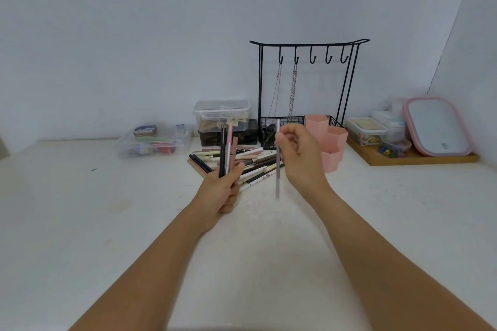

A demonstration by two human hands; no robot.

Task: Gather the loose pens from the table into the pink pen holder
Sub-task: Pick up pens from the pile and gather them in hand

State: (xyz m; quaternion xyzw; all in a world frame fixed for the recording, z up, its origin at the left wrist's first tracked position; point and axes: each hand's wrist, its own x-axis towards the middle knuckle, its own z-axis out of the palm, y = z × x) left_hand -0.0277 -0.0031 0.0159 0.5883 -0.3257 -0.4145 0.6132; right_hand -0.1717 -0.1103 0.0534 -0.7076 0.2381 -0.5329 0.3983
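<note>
Left hand (224, 188), centre frame, grips a small upright bunch of pens (227, 150); I count about four, though they overlap. Right hand (298, 153) pinches one grey pen (277, 169), held near vertical and motion-blurred. Pink pen holder (329, 140) stands just right of that hand, three hexagonal cups stepped in height, none visibly holding pens. Loose pile (250, 164) lies on the surface (107, 209) behind both hands, roughly a dozen, too tangled for a firm count.

Risks, as I judge them: the single pen is held near its middle, so it could tip and miss a cup. The left bunch could fan out and drop. A knock from the right wrist might topple the holder.
</note>
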